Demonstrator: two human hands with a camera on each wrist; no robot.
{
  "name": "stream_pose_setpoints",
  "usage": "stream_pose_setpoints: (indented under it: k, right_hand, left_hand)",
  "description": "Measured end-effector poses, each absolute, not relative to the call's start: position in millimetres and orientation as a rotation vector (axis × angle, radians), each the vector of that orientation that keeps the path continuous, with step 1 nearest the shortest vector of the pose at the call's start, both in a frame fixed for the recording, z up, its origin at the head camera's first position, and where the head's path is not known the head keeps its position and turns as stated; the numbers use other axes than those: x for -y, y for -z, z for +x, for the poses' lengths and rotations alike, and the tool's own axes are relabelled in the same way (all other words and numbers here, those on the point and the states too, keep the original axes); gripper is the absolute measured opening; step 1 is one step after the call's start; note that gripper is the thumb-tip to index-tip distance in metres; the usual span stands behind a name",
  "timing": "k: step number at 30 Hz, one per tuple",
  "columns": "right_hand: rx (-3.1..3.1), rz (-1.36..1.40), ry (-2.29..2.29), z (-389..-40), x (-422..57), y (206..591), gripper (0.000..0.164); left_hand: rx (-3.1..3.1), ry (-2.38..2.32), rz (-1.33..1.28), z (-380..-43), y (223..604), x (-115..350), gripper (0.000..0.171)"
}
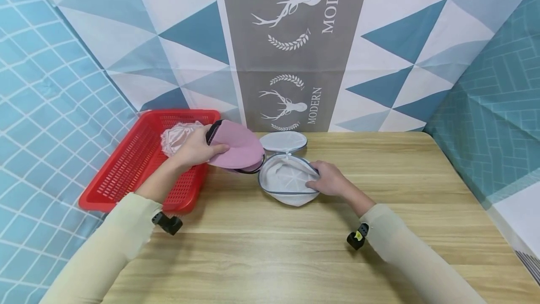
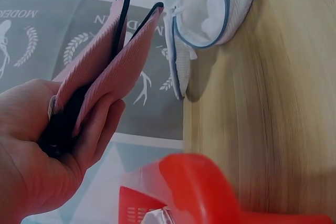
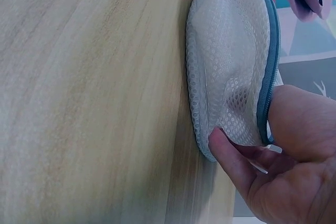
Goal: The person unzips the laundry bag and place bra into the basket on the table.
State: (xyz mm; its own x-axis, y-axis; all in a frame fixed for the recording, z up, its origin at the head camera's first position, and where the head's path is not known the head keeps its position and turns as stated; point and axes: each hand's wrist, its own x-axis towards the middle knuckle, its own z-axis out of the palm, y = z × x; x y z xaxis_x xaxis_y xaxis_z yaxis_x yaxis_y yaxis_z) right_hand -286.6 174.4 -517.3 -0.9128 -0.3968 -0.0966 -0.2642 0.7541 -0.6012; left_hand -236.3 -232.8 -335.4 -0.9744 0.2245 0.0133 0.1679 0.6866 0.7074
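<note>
My left hand (image 1: 195, 148) holds a folded pink bra (image 1: 239, 145) with black edging, thumb on top. In the left wrist view its two ribbed pink layers (image 2: 118, 76) stand slightly apart, with fingers on the outer one. To its right, a white mesh laundry bag (image 1: 291, 197) with blue-grey zipper trim sits unzipped on the table. The bag's round lid (image 1: 283, 141) is flipped back towards the wall. My right hand (image 1: 330, 179) pinches the bag's right rim, thumb inside the opening. The right wrist view shows the bag's mesh side (image 3: 226, 51) bulging out beside the fingers.
At the left stands a red plastic basket (image 1: 141, 165) with perforated walls; a pale lacy garment (image 1: 175, 136) lies in it. The wood-grain table (image 1: 287, 252) meets a patterned wall covering (image 1: 291, 60) at the back.
</note>
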Motion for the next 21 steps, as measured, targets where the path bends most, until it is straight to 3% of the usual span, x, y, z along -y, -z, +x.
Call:
stream_pose_setpoints:
  k: [12, 21]
  right_hand:
    - [-2.748, -0.529, 0.869, -287, -174, 519, 0.061]
    - [-2.745, -0.530, 0.885, -287, -174, 520, 0.062]
  left_hand:
    - [-2.862, -1.140, 0.298, -234, 333, 249, 0.050]
    - [-2.888, -1.134, 0.253, -233, 333, 263, 0.054]
